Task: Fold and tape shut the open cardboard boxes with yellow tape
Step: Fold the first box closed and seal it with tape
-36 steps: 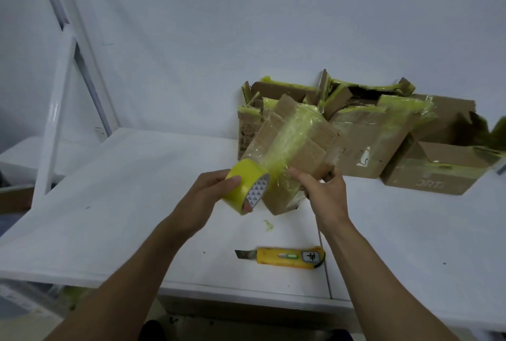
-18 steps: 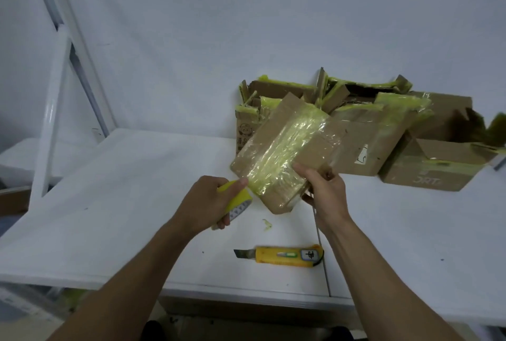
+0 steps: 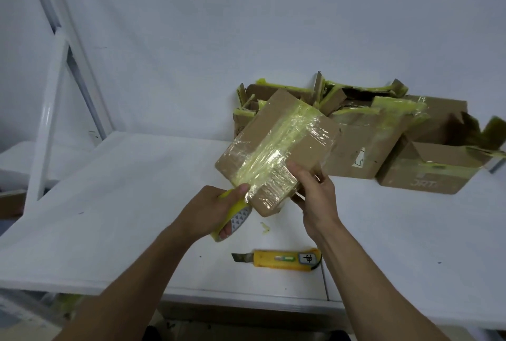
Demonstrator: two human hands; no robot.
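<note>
A small brown cardboard box (image 3: pixel 276 149), flaps shut and wrapped lengthwise in a band of translucent yellow tape, is held tilted in the air above the white table (image 3: pixel 115 203), its near end pointing down toward seven o'clock. The right hand (image 3: pixel 315 195) is closed on the box's near right corner, thumb pressed on the taped face and fingers curled underneath. The left hand (image 3: pixel 210 212) is closed around a roll of yellow tape (image 3: pixel 235 217) at eight o'clock from the box, thumb tip pinning the tape at the box's lower edge.

The step in hand looks like running the strip over this end. To do it well, keep the roll close to the cardboard so the tape stays taut, press it flat with the thumb before cutting, and hold the box steady. A yellow utility knife (image 3: pixel 282 259) lies on the table at six o'clock, ready for the cut. More taped and open brown boxes (image 3: pixel 397 154) are heaped at two o'clock.
</note>
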